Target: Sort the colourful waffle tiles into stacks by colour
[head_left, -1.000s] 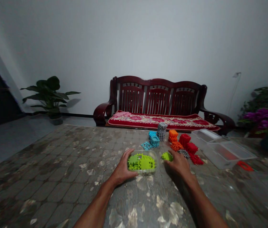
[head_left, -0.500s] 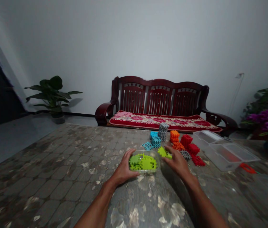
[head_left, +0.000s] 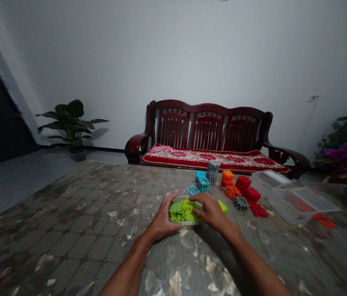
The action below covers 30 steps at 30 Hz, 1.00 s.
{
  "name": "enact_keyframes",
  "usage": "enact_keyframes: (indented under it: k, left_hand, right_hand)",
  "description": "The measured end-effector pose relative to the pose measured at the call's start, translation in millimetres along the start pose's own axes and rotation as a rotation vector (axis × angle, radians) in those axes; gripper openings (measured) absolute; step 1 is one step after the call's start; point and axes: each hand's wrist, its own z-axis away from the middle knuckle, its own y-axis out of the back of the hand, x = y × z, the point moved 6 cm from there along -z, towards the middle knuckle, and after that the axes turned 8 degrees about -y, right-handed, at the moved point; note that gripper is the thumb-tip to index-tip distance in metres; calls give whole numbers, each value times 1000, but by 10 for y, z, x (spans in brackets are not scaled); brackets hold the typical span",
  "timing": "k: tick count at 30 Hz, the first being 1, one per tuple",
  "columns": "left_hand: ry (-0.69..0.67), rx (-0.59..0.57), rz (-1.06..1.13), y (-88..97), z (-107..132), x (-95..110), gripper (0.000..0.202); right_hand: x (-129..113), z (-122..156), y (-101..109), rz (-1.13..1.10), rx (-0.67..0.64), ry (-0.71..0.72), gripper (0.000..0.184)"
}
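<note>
My left hand [head_left: 162, 220] is wrapped around the left side of a clear plastic container [head_left: 188, 224], thumb along the near rim. Inside lie lime-green toothed building pieces [head_left: 179, 211]. My right hand [head_left: 209, 209] reaches over the container's right side, its thumb and index finger curled around a green piece at the top of the pile. Just how firmly it grips is partly hidden. Behind that hand, more green pieces [head_left: 223, 206] lie on the table, largely covered by it.
Beyond my hands stand blue pieces [head_left: 203, 184], a grey stack [head_left: 213, 172], orange pieces [head_left: 228, 178], red pieces [head_left: 251, 194] and a dark grey piece [head_left: 240, 203]. Clear boxes [head_left: 293, 211] and a red-orange item [head_left: 325, 220] lie right on the patterned tablecloth [head_left: 99, 213]. A wooden bench [head_left: 207, 127] stands behind.
My right hand has moved left, from the green pieces beside the container to those inside it. My left hand keeps its hold on the container. The view has shifted slightly.
</note>
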Motion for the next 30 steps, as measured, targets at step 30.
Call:
enact_keyframes:
  k: [30]
  left_hand:
    - [41,-14,14,-2,16,-2,103]
  right_hand:
    - [1258,369,287,278,181,-589,63]
